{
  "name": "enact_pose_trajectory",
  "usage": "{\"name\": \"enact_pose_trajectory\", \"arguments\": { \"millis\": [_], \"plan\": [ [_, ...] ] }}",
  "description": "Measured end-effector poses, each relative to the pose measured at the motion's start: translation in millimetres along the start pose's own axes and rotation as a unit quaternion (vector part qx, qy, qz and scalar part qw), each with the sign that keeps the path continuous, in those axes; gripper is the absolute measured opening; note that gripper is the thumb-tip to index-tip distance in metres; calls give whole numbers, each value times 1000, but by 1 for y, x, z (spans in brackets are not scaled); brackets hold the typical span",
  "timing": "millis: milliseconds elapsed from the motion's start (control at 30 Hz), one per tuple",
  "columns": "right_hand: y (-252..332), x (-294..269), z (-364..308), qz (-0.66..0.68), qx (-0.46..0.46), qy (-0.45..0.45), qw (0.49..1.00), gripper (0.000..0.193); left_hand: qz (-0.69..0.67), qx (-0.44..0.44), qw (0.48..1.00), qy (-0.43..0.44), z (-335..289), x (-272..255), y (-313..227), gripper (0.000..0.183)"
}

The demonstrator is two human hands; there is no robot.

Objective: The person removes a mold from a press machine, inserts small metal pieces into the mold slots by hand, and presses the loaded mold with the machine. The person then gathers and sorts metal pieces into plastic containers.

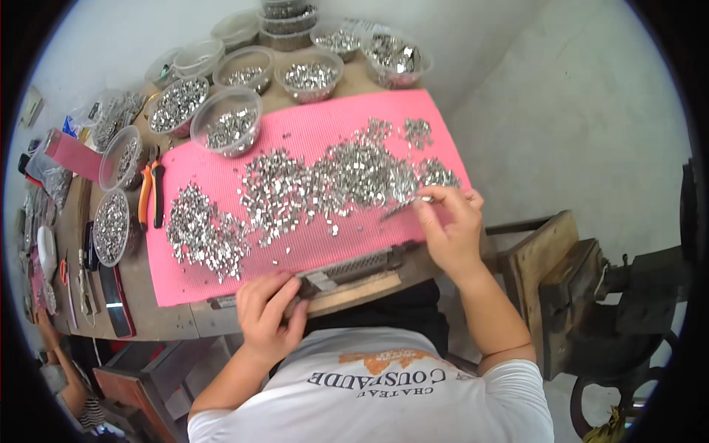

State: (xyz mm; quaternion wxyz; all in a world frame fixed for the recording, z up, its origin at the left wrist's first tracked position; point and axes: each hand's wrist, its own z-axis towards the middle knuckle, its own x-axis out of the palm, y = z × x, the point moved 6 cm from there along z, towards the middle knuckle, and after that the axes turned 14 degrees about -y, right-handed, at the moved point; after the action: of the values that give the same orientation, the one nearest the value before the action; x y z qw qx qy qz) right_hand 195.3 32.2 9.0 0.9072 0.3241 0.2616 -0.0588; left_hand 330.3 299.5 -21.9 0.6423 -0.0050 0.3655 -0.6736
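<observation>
My right hand (454,229) is closed in a pinch on slim dark tweezers (402,207), their tip pointing left at the near edge of a heap of small shiny metal pieces (362,173). Along the table's front edge lies a long grey metal bar (358,267) with a ridged top, a pale wooden strip (354,293) on its near side. My left hand (269,314) curls its fingers and thumb over the bar's left end. A pink ribbed mat (325,122) carries the heaps, with a separate pile (203,232) at its left.
Plastic tubs of metal pieces, such as one round tub (229,122), line the mat's far and left sides. Orange-handled pliers (151,188) lie left of the mat. A dark machine (635,288) stands at right. Another person's arm (66,369) shows at lower left.
</observation>
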Motion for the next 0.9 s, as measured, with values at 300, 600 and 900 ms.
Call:
{"name": "enact_pose_trajectory", "arguments": {
  "millis": [300, 600, 900],
  "plan": [
    [-86, 39, 183, -49, 15, -113, 992, 20, 23, -7, 999, -39, -13, -16, 11, 46],
    [-86, 111, 222, -115, -25, -41, 992, 32, 12, -3, 999, -38, -15, -16, 13, 46],
    [-77, 36, 148, -79, -47, -31, 995, 17, 24, 23, 999, -28, -15, -15, 10, 39]
  ]
}}
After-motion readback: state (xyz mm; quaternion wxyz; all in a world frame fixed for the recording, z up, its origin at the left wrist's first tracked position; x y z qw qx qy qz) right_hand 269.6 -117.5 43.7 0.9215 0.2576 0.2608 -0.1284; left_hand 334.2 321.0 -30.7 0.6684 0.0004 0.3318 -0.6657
